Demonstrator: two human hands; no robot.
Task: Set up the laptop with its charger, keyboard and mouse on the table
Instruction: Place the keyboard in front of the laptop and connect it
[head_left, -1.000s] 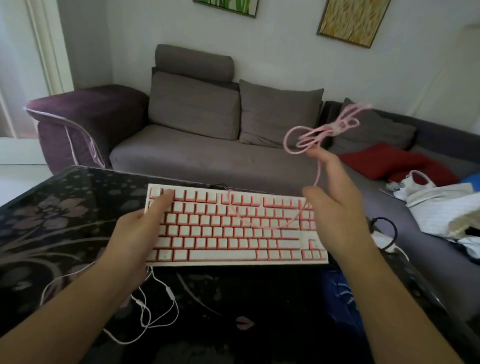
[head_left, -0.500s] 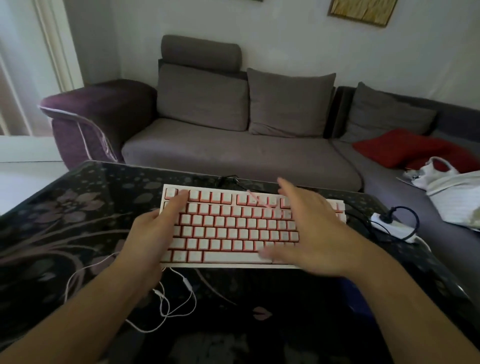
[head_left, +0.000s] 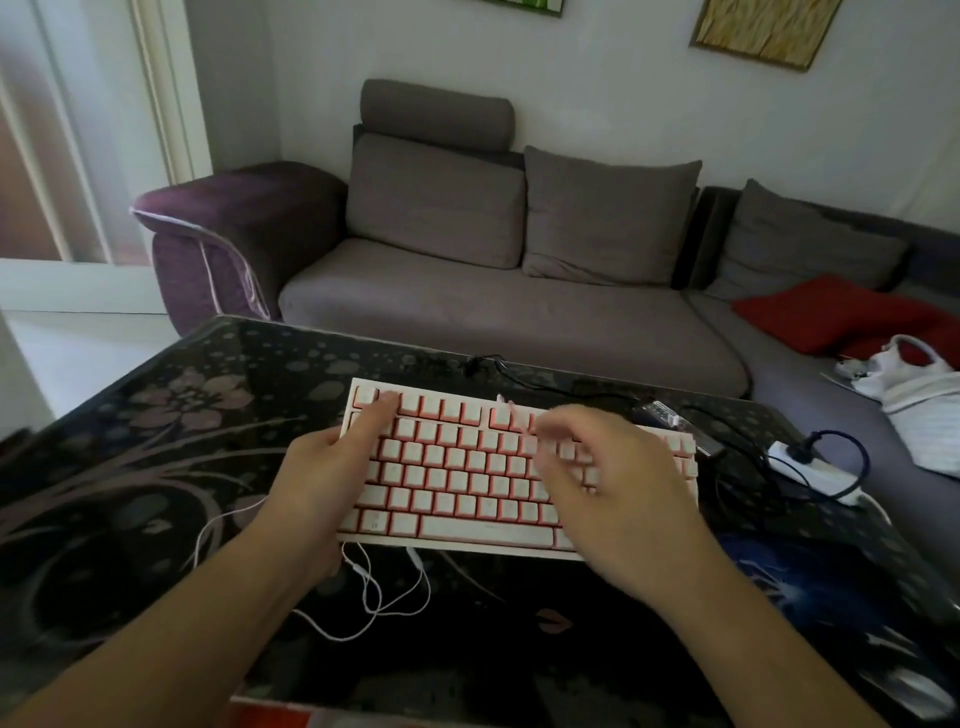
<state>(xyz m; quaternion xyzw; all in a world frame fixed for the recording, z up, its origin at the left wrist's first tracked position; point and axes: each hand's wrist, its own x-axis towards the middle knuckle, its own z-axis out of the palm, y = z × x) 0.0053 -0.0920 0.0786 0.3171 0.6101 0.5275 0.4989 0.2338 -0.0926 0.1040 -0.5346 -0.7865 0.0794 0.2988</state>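
1. Two hands meet the keyboard (head_left: 467, 467) at centre frame: the left hand (head_left: 322, 483) grips its left edge, while the right hand (head_left: 618, 483) hovers blurred, fingers (head_left: 558, 441) loosely spread, holding nothing.
2. Best lowered level, clear of the white cable (head_left: 374, 597) underneath.
3. The desk (head_left: 130, 467) offers room leftward; cables and a power strip (head_left: 810, 467) crowd the right, far edge close.

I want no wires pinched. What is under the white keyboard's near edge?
A thin white earphone cable runs out from beneath the white keyboard with pink-edged keys onto the dark floral table. How far it continues underneath is hidden.
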